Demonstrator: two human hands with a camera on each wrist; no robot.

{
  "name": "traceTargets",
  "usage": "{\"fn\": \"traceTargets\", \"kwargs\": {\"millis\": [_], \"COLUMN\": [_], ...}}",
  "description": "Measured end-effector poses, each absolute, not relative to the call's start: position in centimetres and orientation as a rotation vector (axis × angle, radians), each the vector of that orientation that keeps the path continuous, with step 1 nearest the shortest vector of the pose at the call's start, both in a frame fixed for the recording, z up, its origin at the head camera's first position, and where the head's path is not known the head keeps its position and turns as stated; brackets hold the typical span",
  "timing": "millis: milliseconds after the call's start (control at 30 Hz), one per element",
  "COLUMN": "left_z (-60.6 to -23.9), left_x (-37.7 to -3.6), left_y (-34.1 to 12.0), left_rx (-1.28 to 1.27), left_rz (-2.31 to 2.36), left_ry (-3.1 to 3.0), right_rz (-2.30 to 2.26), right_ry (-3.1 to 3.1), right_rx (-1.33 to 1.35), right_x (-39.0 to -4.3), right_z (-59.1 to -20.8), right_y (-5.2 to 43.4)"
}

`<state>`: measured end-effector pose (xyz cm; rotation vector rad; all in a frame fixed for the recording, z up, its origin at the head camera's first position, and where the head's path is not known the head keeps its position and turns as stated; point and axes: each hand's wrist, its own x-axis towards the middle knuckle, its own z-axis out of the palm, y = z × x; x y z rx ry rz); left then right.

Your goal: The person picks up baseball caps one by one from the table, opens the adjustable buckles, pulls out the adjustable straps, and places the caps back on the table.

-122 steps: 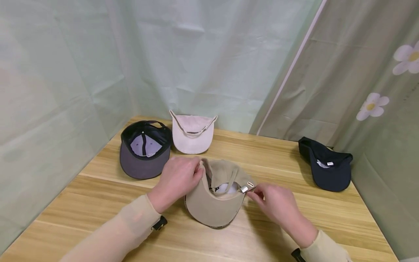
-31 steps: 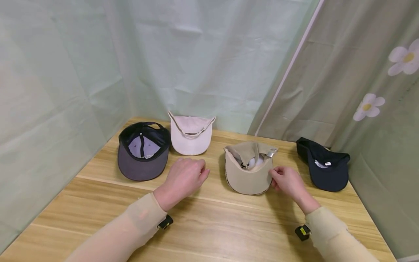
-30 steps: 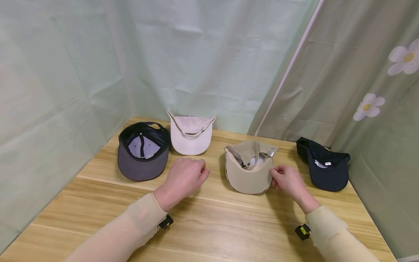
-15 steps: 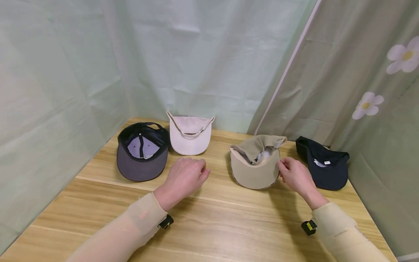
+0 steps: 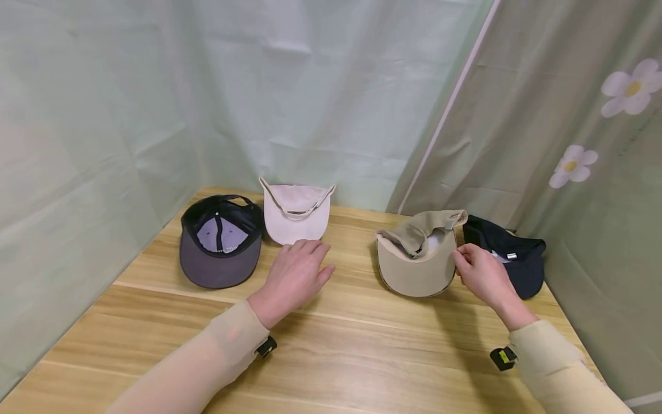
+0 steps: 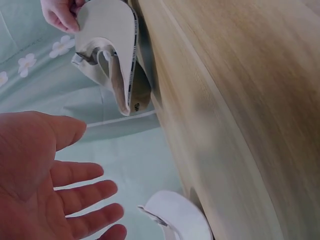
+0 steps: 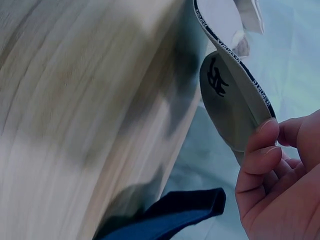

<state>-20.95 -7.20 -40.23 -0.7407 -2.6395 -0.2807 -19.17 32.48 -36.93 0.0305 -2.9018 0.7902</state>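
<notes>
Seemingly light and floppy, the tan cap (image 5: 416, 267) is being pinched at its stiffer brim by the right hand (image 5: 481, 276), while the left hand (image 5: 297, 276) is resting flat and holding nothing on the table (image 5: 362, 345).

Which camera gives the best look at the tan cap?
The head view: the whole tan cap lies upside down on the table, its brim pinched by the right hand. The left wrist view shows it small at the top, partly cut off. The right wrist view shows only the brim's edge, close up and partly cropped.
</notes>
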Motion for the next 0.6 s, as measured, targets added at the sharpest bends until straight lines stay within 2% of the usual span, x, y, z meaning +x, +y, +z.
{"fn": "traceTargets", "kwargs": {"millis": [600], "left_z": [-40.9], "left_x": [-22.5], "left_y": [-6.9], "left_rx": [-0.695], "left_rz": [-0.215], "left_ry": [-2.664], "right_rz": [0.695], "right_ry": [-2.870], "right_rx": [-0.017], "right_x": [-18.1], "right_z": [-33.6], "right_y": [36.1]}}
